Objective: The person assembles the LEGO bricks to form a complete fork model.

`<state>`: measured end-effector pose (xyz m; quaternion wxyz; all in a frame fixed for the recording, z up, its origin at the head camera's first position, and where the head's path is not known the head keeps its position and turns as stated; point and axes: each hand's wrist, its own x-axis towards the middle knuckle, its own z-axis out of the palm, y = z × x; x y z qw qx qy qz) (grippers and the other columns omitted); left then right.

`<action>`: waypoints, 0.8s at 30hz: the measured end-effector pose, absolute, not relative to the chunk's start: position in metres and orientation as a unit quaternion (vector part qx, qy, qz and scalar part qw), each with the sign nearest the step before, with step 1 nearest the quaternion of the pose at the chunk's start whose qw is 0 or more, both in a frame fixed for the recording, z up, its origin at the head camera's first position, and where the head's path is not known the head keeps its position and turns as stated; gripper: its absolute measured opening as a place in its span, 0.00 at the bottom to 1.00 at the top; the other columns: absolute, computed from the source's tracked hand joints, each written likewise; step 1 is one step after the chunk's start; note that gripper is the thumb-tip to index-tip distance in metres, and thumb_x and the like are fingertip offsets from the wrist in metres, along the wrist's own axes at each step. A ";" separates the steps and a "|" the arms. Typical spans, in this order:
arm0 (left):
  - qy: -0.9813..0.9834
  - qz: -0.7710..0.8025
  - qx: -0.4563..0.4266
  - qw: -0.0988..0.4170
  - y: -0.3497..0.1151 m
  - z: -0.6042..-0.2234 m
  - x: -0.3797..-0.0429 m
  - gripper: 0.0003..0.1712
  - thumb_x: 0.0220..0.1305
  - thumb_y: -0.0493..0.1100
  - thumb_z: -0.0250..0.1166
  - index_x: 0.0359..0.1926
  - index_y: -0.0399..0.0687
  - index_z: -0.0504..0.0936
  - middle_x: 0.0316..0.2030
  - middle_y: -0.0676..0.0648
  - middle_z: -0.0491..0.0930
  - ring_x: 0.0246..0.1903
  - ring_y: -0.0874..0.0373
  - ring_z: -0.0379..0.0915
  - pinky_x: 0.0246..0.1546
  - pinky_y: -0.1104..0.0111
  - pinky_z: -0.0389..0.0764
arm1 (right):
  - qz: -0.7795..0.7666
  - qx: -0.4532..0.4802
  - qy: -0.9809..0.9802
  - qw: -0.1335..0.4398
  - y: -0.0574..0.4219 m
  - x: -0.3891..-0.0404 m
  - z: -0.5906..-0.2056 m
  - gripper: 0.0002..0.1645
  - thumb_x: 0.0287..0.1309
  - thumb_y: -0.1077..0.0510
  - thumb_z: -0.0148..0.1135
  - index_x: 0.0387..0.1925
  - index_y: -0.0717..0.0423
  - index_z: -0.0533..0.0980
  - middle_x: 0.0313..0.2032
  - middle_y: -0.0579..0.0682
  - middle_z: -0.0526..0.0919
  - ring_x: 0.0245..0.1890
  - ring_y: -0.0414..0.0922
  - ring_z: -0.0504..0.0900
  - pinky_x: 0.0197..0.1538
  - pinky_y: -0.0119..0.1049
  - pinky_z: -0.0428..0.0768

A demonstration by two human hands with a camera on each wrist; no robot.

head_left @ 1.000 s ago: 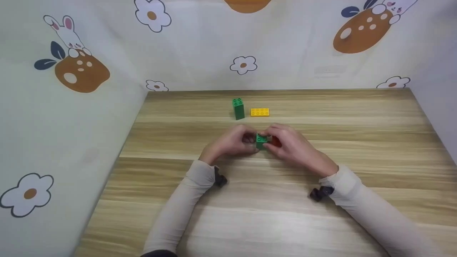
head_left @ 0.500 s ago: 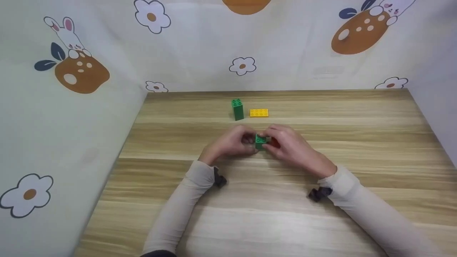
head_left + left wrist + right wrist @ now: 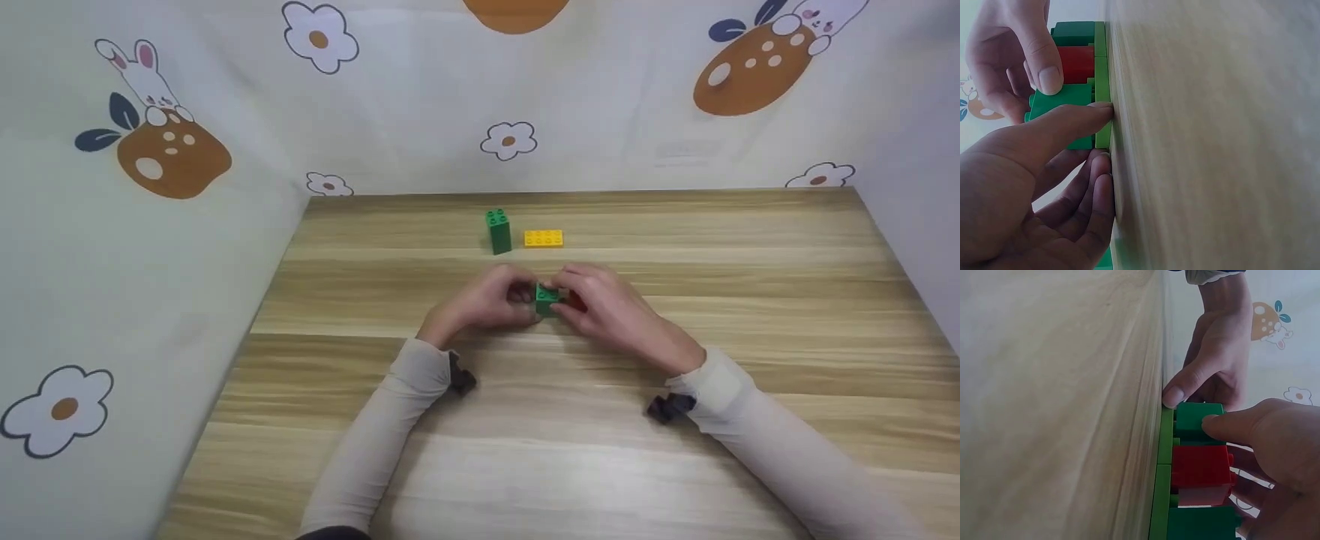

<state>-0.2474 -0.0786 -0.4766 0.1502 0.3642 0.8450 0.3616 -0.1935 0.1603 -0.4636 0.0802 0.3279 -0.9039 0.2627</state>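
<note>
Brick (image 3: 546, 306), green, pinched from three o'clock by right hand (image 3: 609, 309); light-green base (image 3: 1102, 87) beneath clamped from nine o'clock by left hand (image 3: 487, 301), apparently for steadiness.

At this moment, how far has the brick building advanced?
Looks done: the red brick and one green brick sit on light-green plates. In hand: the right grip pinches the second green brick, seemingly not fully seated; the left grip holds its plate. Probably left: pressing it down, perhaps then adding the tall green brick and yellow eight-stud plate, both set apart.
</note>
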 end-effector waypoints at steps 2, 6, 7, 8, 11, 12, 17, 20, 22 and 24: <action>0.846 0.361 0.364 0.150 -0.078 -0.476 -0.247 0.14 0.62 0.38 0.77 0.49 0.46 0.89 0.38 0.49 0.86 0.37 0.61 0.78 0.43 0.69 0.81 | 0.266 0.322 -0.905 0.076 0.160 -0.193 -0.463 0.13 0.65 0.59 0.77 0.50 0.56 0.86 0.43 0.49 0.88 0.40 0.46 0.81 0.45 0.43 0.82; 0.851 0.352 0.359 0.151 -0.078 -0.476 -0.247 0.15 0.62 0.39 0.77 0.49 0.46 0.88 0.39 0.49 0.86 0.38 0.60 0.79 0.44 0.69 0.82 | 0.266 0.316 -0.908 0.070 0.160 -0.192 -0.460 0.12 0.65 0.59 0.77 0.49 0.55 0.86 0.42 0.49 0.88 0.40 0.46 0.82 0.45 0.44 0.83; 0.852 0.350 0.359 0.152 -0.078 -0.475 -0.247 0.15 0.62 0.39 0.77 0.50 0.46 0.88 0.39 0.49 0.86 0.38 0.60 0.79 0.44 0.68 0.82 | 0.265 0.315 -0.909 0.068 0.159 -0.191 -0.459 0.12 0.65 0.59 0.77 0.49 0.55 0.86 0.42 0.49 0.88 0.40 0.46 0.82 0.45 0.44 0.82; 0.853 0.347 0.359 0.152 -0.078 -0.475 -0.247 0.15 0.62 0.39 0.77 0.50 0.46 0.88 0.39 0.48 0.86 0.38 0.59 0.79 0.44 0.68 0.82 | 0.264 0.315 -0.909 0.068 0.159 -0.191 -0.459 0.12 0.65 0.59 0.77 0.49 0.55 0.86 0.42 0.49 0.88 0.40 0.46 0.82 0.44 0.44 0.82; 0.853 0.343 0.361 0.154 -0.078 -0.475 -0.247 0.15 0.63 0.39 0.77 0.51 0.45 0.88 0.40 0.47 0.87 0.39 0.58 0.79 0.45 0.66 0.82 | 0.263 0.315 -0.909 0.070 0.159 -0.191 -0.458 0.12 0.65 0.59 0.77 0.48 0.55 0.86 0.41 0.49 0.87 0.38 0.46 0.82 0.43 0.43 0.82; 0.852 0.344 0.363 0.156 -0.078 -0.475 -0.247 0.15 0.63 0.39 0.77 0.51 0.45 0.87 0.40 0.47 0.87 0.39 0.58 0.79 0.45 0.66 0.82 | 0.262 0.316 -0.909 0.071 0.159 -0.190 -0.458 0.12 0.65 0.59 0.77 0.48 0.55 0.87 0.41 0.49 0.88 0.39 0.46 0.82 0.43 0.44 0.82; 0.848 0.351 0.362 0.164 -0.077 -0.474 -0.246 0.14 0.66 0.43 0.78 0.50 0.47 0.88 0.40 0.49 0.88 0.39 0.60 0.80 0.46 0.66 0.83 | 0.259 0.319 -0.909 0.069 0.159 -0.191 -0.458 0.11 0.65 0.59 0.77 0.48 0.54 0.87 0.41 0.48 0.88 0.39 0.45 0.82 0.46 0.46 0.82; 0.847 0.355 0.357 0.169 -0.077 -0.474 -0.246 0.14 0.66 0.45 0.79 0.50 0.49 0.89 0.40 0.51 0.88 0.38 0.61 0.80 0.46 0.67 0.84 | 0.257 0.323 -0.908 0.069 0.159 -0.191 -0.459 0.12 0.66 0.59 0.77 0.49 0.53 0.87 0.41 0.47 0.88 0.39 0.45 0.83 0.47 0.47 0.82; 0.847 0.359 0.355 0.168 -0.077 -0.475 -0.245 0.13 0.66 0.44 0.79 0.50 0.50 0.89 0.40 0.51 0.88 0.39 0.61 0.81 0.47 0.66 0.84 | 0.254 0.324 -0.908 0.072 0.159 -0.191 -0.459 0.12 0.65 0.59 0.77 0.49 0.53 0.87 0.41 0.47 0.88 0.40 0.46 0.84 0.49 0.49 0.82; 0.846 0.362 0.357 0.163 -0.076 -0.475 -0.245 0.13 0.67 0.43 0.79 0.50 0.50 0.89 0.40 0.51 0.88 0.39 0.60 0.81 0.47 0.65 0.84 | 0.246 0.329 -0.908 0.080 0.158 -0.190 -0.459 0.12 0.65 0.60 0.77 0.49 0.53 0.87 0.41 0.47 0.88 0.41 0.46 0.85 0.50 0.51 0.83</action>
